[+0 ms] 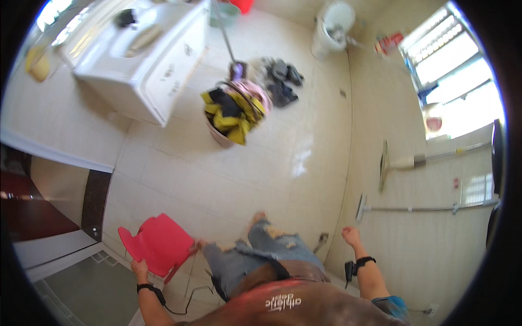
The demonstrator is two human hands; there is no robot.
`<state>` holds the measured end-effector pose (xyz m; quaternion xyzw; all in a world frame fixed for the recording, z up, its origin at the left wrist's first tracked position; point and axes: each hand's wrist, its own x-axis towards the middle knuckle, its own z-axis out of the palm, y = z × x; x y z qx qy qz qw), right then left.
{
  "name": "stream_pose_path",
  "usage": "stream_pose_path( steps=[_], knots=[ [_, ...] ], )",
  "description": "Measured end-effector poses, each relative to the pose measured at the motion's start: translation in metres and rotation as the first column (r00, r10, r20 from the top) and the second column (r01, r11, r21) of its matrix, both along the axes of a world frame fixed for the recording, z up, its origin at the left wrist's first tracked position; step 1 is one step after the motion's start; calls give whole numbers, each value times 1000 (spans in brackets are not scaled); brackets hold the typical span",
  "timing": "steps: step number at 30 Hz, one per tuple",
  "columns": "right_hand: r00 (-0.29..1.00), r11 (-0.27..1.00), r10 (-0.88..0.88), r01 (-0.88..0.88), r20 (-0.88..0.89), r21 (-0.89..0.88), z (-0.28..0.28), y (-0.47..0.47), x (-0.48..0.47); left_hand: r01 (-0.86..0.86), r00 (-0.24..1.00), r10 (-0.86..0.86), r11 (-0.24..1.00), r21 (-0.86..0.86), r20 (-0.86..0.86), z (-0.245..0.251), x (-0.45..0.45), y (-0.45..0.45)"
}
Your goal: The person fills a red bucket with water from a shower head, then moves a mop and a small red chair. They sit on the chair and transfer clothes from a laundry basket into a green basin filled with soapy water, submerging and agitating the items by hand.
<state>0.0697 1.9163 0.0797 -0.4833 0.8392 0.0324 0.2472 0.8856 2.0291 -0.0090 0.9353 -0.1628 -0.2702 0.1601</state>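
My left hand (pixel 140 267) grips the edge of a red plastic chair (pixel 163 244), low on the left. The chair is beside my legs, just above the floor or on it; I cannot tell which. On the right, my right hand (pixel 351 236) hangs in front of the wall with its fingers curled and nothing seen in it. Each wrist wears a black strap with a small device. Below the right hand's level, a drain or fitting (pixel 323 237) sits low by the wall.
A laundry basket (pixel 220 136) heaped with yellow and black cloth stands mid-floor, with several dark shoes (pixel 281 77) behind it. A white vanity cabinet (pixel 163 77) is on the left, a lidded white bin or toilet (pixel 326 36) far right. A squeegee (pixel 361 208) and a mop (pixel 385 165) hang along the right wall.
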Motion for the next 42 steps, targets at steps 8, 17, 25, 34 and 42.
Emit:
stream_pose_path(
  steps=[8,17,25,34,42],
  knots=[
    [894,915,-402,398,198,59,-23,5,-137,308,930,-319,947,86,182,45,-157,-120],
    [852,888,-442,460,279,3,-28,-169,-251,508,836,-540,828,238,92,59,-341,-268],
    [830,853,-509,522,229,4,-9,-286,-359,647,705,-676,489,585,-215,93,-485,-431],
    [915,939,-333,343,227,-3,-42,-507,-521,589,798,-517,561,582,-310,99,-633,-564],
    [938,973,-25,103,346,-208,-12,-864,-617,306,949,-291,760,573,-120,114,-769,-654]
  ],
)
